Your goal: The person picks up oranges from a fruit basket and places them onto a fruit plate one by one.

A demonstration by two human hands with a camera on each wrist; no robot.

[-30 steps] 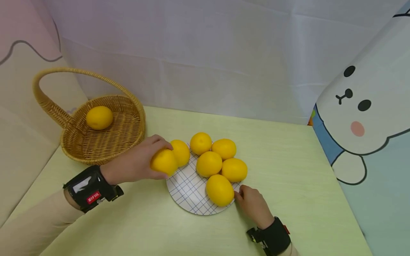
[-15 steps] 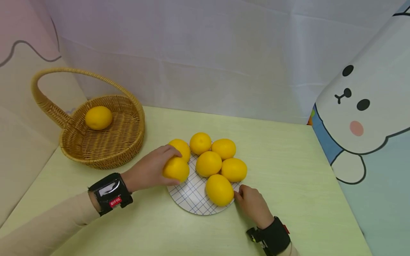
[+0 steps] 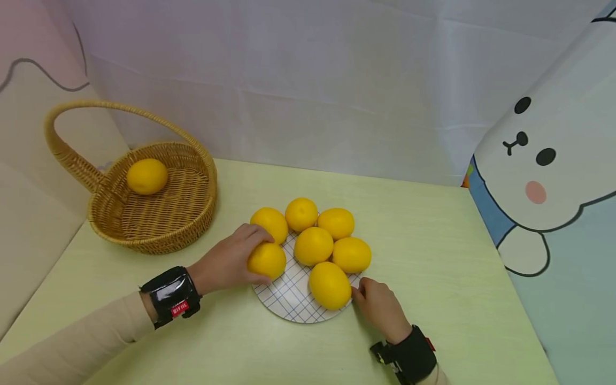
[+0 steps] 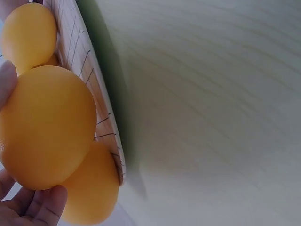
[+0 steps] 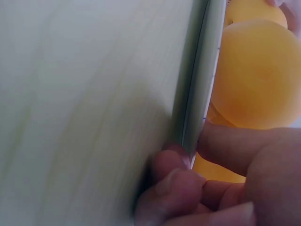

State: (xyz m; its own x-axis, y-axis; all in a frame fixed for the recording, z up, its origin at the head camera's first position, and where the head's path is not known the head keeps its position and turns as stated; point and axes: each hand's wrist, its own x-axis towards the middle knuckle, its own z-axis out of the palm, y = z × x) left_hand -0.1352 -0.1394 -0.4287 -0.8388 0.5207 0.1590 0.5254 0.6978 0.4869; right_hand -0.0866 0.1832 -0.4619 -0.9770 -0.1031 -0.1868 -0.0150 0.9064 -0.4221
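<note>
My left hand (image 3: 233, 261) grips a yellow lemon (image 3: 267, 261) between thumb and fingers at the left side of a round white plate (image 3: 289, 305) with a blue grid. In the left wrist view that lemon (image 4: 49, 125) is close over the plate, with another lemon (image 4: 96, 188) beside it near the rim. My right hand (image 3: 380, 310) pinches the plate's right front rim; in the right wrist view the thumb (image 5: 230, 143) lies on top and curled fingers (image 5: 171, 188) are under the edge. Several more lemons (image 3: 314, 246) lie on the plate, one (image 3: 330, 286) near my right hand.
A wicker basket (image 3: 159, 243) with a tall arched handle stands at the back left of the pale green table (image 3: 428, 240), one lemon (image 3: 147, 176) inside it. A white cloth (image 3: 313, 91) hangs behind the table, and a rabbit print (image 3: 572, 133) shows at right.
My left hand has carried its lemon right and slightly down, from near the basket to over the plate's left side. The right hand and the plate stay where they were.
</note>
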